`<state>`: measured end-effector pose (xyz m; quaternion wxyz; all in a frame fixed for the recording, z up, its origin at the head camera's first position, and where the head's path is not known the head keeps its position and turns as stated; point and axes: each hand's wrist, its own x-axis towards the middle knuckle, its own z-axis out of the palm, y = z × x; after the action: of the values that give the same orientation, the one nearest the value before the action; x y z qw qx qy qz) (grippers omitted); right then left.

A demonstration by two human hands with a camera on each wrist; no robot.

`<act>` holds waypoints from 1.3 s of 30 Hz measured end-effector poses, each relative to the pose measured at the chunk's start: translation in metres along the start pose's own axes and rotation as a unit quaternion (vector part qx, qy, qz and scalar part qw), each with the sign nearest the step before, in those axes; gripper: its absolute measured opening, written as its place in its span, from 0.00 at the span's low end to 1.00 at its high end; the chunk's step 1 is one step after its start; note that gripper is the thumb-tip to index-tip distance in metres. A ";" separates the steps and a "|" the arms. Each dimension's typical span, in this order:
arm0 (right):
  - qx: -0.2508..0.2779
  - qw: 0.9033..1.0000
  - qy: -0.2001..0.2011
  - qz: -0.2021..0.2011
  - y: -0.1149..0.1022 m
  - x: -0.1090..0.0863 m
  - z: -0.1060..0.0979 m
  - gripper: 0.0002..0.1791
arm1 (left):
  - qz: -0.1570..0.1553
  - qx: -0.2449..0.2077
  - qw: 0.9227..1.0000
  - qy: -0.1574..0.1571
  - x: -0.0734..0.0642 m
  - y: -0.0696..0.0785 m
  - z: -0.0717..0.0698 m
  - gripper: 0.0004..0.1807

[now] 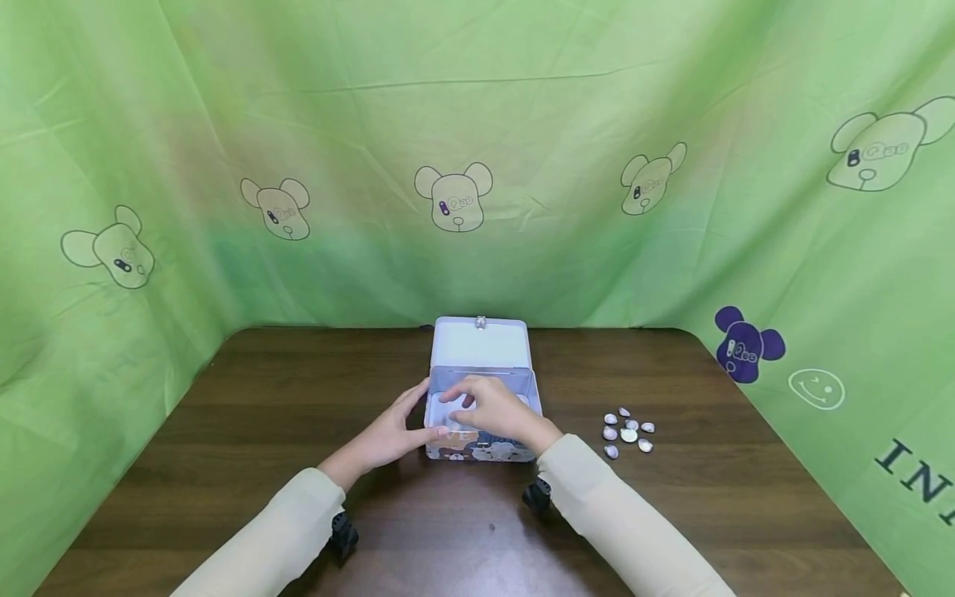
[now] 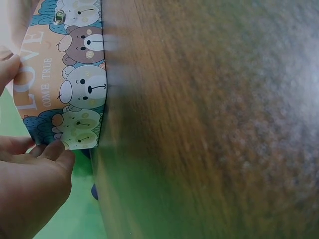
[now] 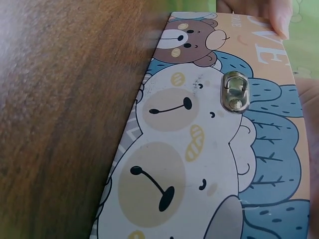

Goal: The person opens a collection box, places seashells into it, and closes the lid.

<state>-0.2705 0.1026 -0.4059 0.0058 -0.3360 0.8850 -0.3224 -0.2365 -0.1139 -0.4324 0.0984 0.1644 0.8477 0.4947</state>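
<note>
Box (image 1: 477, 451) probably light, stiff, slick, best held round its sides; left grip (image 1: 388, 433) clamped on it, right grip (image 1: 498, 408) can't tell.

head view: high, behind fingers (image 1: 461, 386), facing forward and down, farthest off. wrist views: low, close, behind fingers, rolled sideways, sharing box (image 2: 67, 82) front.

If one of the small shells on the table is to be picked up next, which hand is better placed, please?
The right hand, I'd judge: it is nearer the shells, on its side of the tin box, while the left hand touches the box's left side.
</note>
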 end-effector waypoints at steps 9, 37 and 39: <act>-0.001 1.000 -0.007 -0.002 0.003 -0.002 -0.001 0.14 | 0.009 0.005 1.000 0.007 0.001 0.000 0.000 0.49; -0.026 0.999 0.028 -0.002 0.015 -0.023 -0.040 0.12 | 0.012 -0.004 1.000 0.002 0.002 -0.003 0.000 0.49; -0.027 0.999 0.032 -0.002 0.017 -0.026 -0.045 0.12 | 0.011 -0.005 1.000 0.001 0.001 -0.003 0.000 0.49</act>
<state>-0.2708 0.1534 -0.3858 -0.0327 -0.3277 0.8923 -0.3088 -0.2384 -0.1148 -0.4344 0.0929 0.1731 0.8433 0.5003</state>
